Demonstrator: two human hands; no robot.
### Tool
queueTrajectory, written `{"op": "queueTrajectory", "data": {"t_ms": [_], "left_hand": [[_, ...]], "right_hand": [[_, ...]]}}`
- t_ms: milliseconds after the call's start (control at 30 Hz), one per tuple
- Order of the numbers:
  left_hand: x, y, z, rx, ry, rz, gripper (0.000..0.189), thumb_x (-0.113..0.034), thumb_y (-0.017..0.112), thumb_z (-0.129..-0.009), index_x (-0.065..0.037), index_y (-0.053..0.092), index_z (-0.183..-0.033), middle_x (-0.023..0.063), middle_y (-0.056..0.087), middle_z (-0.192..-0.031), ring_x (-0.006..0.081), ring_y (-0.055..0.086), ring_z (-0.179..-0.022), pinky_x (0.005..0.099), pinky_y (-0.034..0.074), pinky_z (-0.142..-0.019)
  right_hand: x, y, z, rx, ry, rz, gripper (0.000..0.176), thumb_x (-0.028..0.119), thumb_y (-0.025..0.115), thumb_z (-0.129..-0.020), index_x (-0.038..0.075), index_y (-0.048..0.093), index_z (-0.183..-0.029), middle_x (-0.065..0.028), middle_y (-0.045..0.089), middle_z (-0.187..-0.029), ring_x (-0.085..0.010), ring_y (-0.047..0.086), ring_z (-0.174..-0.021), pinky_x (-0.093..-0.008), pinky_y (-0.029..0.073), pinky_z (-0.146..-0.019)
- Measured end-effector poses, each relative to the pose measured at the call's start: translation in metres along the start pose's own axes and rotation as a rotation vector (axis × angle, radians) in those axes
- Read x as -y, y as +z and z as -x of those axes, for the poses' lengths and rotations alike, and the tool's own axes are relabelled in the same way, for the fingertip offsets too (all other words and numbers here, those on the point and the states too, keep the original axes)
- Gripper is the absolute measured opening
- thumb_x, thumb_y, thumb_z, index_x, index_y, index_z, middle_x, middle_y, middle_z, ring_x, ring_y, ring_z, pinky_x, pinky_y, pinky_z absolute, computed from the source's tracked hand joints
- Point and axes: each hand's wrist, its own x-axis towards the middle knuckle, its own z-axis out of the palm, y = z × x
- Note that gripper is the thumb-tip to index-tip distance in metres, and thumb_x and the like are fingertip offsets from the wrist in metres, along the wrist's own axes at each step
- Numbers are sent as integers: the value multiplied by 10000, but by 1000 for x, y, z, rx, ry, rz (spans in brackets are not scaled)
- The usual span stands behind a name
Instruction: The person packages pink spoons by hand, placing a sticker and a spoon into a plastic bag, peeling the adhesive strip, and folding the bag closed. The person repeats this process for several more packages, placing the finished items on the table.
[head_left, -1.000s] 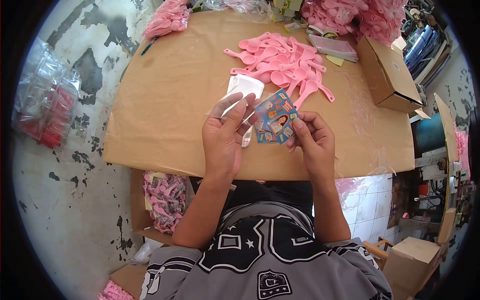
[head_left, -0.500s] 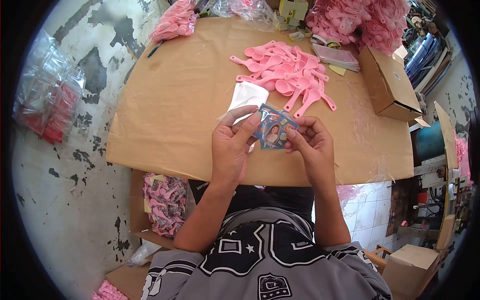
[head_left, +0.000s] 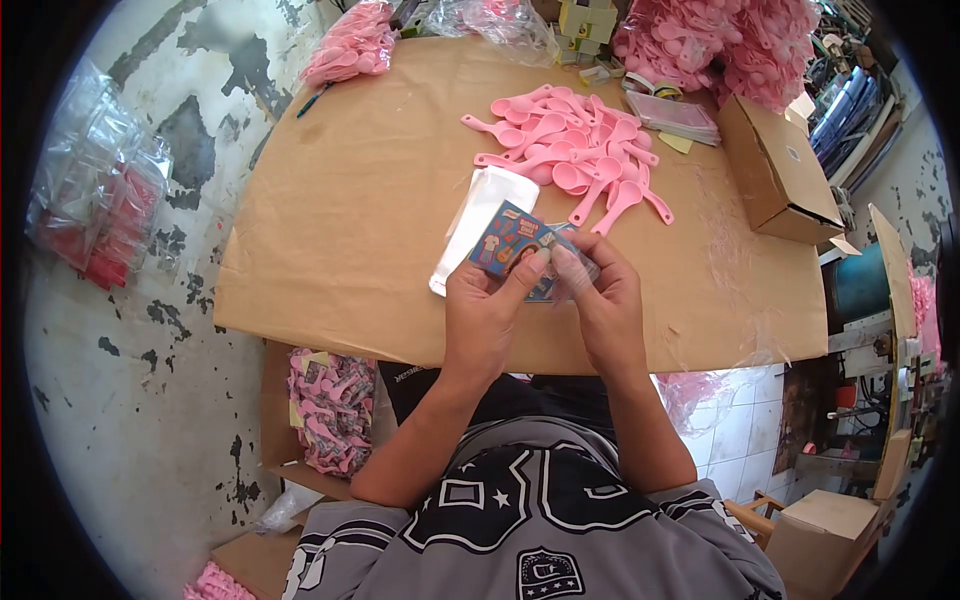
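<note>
Both hands meet near the front middle of the brown-covered table (head_left: 330, 220). My left hand (head_left: 487, 312) is closed on a blue printed card (head_left: 508, 236) with small pictures on it, tilted up to the left. My right hand (head_left: 608, 300) pinches the card's right part, along with clear plastic film (head_left: 572, 272); which layers each finger holds is hard to tell. Behind my left hand lie white plastic sleeves (head_left: 462, 240). Just beyond the hands is a pile of pink spoons (head_left: 570, 140), not touched by either hand.
An open cardboard box (head_left: 775, 170) and a stack of clear bags (head_left: 675, 115) are at the right. Bags of pink spoons (head_left: 690, 45) stand at the back right, another bag (head_left: 350, 45) at the back left. Below the table's left edge is a box of packed spoons (head_left: 330, 410).
The card has moved left and turned, showing more of its printed face. My left hand has come lower and my right hand a little left. More of the white sleeves shows.
</note>
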Motion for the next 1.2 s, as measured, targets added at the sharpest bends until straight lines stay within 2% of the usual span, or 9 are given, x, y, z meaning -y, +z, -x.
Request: {"op": "queueTrajectory", "data": {"t_ms": [100,300,500,700,833,967,1033,1100,1200], "left_hand": [[-4,-5,1,34,-46,51,467,-11,684,-993,0,556,-1442,124,690,-1306,155,663,-1182,316,541,-997],[-28,1,-8,149,48,376,659,-6,524,-1050,-160,282,-1644,238,522,-1510,307,523,-1414,481,509,-1126],[-21,-3,-10,142,81,460,613,-55,512,-1068,-182,300,-1629,191,617,-1370,275,637,-1247,461,555,-1072],[-10,0,-10,159,84,472,552,-146,547,-1089,-105,332,-1595,92,657,-1155,190,681,-1042,388,607,-940],[-14,-10,-15,67,45,404,546,-201,567,-1096,-67,347,-1577,61,631,-1058,146,659,-934,369,607,-895],[-16,-25,-23,-87,-13,508,452,-208,614,-1080,-47,466,-1476,36,632,-997,121,626,-868,321,571,-844],[-21,-41,-30,-165,25,534,397,-229,634,-1072,-47,517,-1405,34,636,-970,116,616,-838,302,556,-837],[-29,-53,-32,-208,92,502,387,-244,637,-1070,-51,529,-1387,39,638,-967,118,618,-835,303,557,-840],[-34,-48,-29,-173,96,556,370,-271,646,-1064,-52,558,-1349,55,649,-977,128,632,-854,314,563,-876]], "right_hand": [[-2,8,4,37,-9,-53,202,131,722,-1002,-20,683,-1131,-40,715,-983,-81,657,-799,-250,546,-694],[-6,8,12,12,46,-13,216,140,765,-972,-6,673,-1100,-40,713,-915,-71,635,-723,-232,522,-645],[1,26,20,0,64,-88,210,149,782,-960,26,630,-1035,-22,663,-801,-52,561,-624,-212,454,-558],[-10,24,14,16,71,30,226,112,792,-945,67,573,-975,25,570,-801,-38,533,-703,-212,432,-587],[-5,26,16,-92,-420,476,344,44,836,-852,47,600,-1103,-8,546,-822,-106,486,-720,-269,443,-615],[12,-4,14,213,-748,754,227,-6,809,-821,61,714,-1015,-59,662,-904,-148,627,-793,-268,465,-633],[25,-23,12,56,-459,739,98,11,771,-871,42,736,-957,-78,707,-943,-156,670,-819,-282,486,-655],[42,-45,-9,-93,-322,852,95,76,728,-931,26,736,-1012,-97,709,-907,-167,655,-753,-310,506,-676],[28,-83,-48,30,-149,909,140,137,698,-969,35,728,-1060,-116,684,-975,-206,658,-819,-358,524,-742]]}}
